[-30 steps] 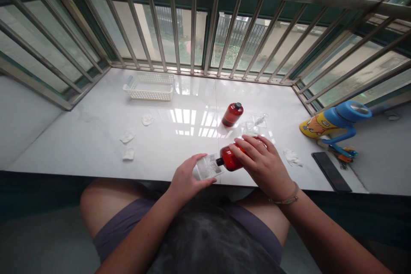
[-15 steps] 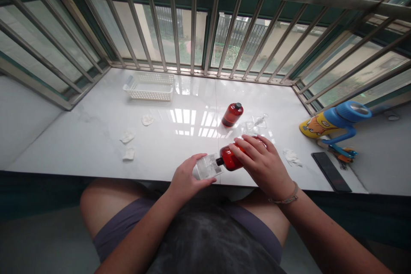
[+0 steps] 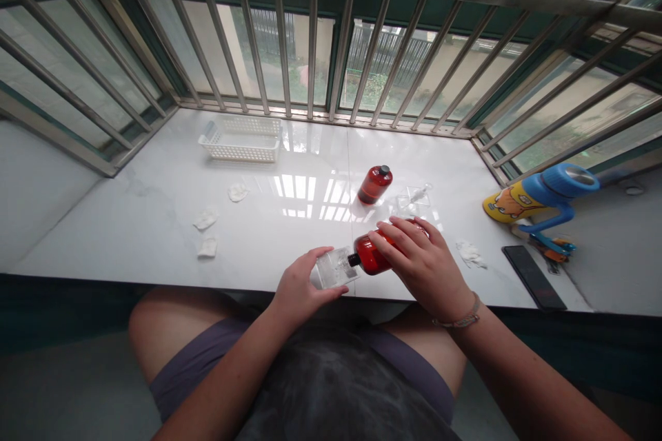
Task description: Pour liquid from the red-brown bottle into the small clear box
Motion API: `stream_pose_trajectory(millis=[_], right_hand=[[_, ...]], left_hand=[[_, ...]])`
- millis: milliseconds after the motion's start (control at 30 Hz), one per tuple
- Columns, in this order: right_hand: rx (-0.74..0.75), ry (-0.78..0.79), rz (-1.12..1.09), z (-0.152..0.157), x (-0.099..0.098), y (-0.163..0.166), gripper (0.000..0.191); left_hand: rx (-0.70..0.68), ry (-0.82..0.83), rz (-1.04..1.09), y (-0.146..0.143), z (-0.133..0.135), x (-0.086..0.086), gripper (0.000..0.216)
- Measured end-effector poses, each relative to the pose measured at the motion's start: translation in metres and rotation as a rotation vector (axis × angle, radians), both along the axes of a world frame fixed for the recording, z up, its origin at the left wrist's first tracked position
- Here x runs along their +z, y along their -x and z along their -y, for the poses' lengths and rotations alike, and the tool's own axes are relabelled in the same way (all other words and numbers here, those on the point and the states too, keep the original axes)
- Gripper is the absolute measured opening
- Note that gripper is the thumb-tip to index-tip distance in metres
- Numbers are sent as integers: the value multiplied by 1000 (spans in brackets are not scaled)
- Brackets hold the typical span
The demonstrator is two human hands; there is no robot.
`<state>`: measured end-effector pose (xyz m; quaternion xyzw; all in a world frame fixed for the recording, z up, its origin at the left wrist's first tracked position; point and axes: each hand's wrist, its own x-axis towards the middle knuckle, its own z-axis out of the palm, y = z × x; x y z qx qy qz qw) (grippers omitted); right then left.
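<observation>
My left hand (image 3: 301, 286) is closed around a small clear plastic container (image 3: 332, 269) near the counter's front edge. In my right hand (image 3: 421, 258) is a red translucent bottle (image 3: 368, 253), tipped almost onto its side. Its uncapped black neck points left, at the mouth of the container; whether liquid is flowing I cannot make out. Behind it a second red bottle (image 3: 375, 186) with a dark cap stands upright. To the right of that bottle lie clear plastic pieces (image 3: 414, 198), partly hidden by my right hand.
A white perforated basket (image 3: 243, 149) sits at the back left of the white counter (image 3: 289, 234). Crumpled white tissues (image 3: 205, 220) lie left, another tissue (image 3: 470, 254) right. At right are a phone (image 3: 532, 277), keys (image 3: 553, 248) and a blue-and-yellow water bottle (image 3: 538, 193). Metal bars (image 3: 310, 48) close the back.
</observation>
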<state>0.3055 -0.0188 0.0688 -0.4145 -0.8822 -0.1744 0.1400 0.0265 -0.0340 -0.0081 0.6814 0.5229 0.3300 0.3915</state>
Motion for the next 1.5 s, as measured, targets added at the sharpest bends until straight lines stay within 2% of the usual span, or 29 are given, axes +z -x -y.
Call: stream_pose_trajectory(millis=[600, 1000, 1500], right_hand=[[-6, 20, -19, 2, 0, 1, 53], [-2, -2, -11, 2, 0, 0, 46], [-6, 0, -11, 2, 2, -1, 51]], left_hand=[[-2, -16, -4, -1, 0, 2, 71], [-9, 7, -7, -1, 0, 0, 72], [0, -22, -10, 0, 1, 0, 71]])
